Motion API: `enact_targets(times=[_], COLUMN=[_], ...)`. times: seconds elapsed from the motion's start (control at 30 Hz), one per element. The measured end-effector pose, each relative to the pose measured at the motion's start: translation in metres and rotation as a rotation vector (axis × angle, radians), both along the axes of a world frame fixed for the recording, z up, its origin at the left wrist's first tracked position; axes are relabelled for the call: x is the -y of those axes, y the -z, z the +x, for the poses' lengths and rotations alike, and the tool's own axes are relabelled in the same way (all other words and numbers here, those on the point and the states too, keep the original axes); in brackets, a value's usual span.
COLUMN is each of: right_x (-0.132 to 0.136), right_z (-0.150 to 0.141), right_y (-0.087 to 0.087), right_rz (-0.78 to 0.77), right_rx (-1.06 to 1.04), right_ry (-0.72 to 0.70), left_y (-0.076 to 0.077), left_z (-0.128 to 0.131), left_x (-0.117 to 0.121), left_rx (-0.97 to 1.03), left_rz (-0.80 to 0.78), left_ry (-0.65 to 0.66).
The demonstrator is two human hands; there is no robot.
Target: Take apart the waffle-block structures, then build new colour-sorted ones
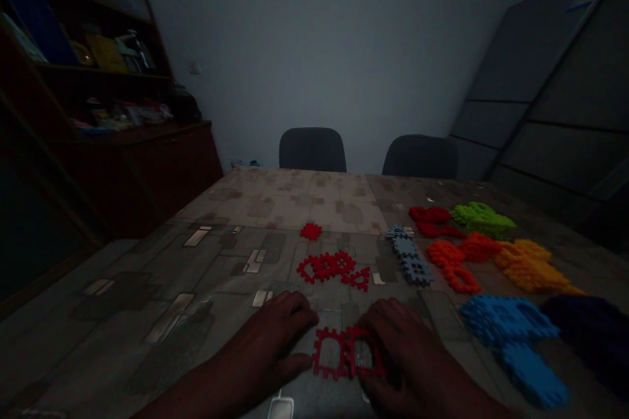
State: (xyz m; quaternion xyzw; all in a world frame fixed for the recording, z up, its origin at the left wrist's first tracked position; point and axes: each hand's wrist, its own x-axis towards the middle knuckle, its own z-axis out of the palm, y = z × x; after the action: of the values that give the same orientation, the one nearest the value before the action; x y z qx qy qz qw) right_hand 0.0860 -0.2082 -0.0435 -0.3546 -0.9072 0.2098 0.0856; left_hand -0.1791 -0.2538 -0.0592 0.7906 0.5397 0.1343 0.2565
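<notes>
Two red toothed frame pieces lie side by side on the table in front of me, edges meeting: a left frame piece and a right frame piece. My right hand grips the right piece along its right side, thumb at the bottom and fingers at the top. My left hand rests beside the left piece, thumb and fingers apart, the thumb tip at or close to its left edge. Whether the teeth interlock is too dark to tell. Beyond the hands lies a row of red interlocking pieces, and farther off a single red piece.
Right of the hands are piles of toothed pieces: grey, red, lime green, orange, yellow, blue and dark purple. Two chairs stand behind the patterned tablecloth.
</notes>
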Motion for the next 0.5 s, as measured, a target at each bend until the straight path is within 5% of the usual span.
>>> enact_targets(times=[0.23,0.5], right_x=[-0.014,-0.015], right_z=[-0.008,-0.013], right_y=[-0.012,0.022], right_rz=[0.095,0.07], right_rx=[-0.043,-0.115], right_ry=[0.029,-0.027], left_y=[0.021,0.008], left_z=[0.016,-0.003], left_x=[0.005,-0.001], left_rx=[-0.071,0.091], left_rz=[0.104,0.067], left_ry=[-0.014,-0.042])
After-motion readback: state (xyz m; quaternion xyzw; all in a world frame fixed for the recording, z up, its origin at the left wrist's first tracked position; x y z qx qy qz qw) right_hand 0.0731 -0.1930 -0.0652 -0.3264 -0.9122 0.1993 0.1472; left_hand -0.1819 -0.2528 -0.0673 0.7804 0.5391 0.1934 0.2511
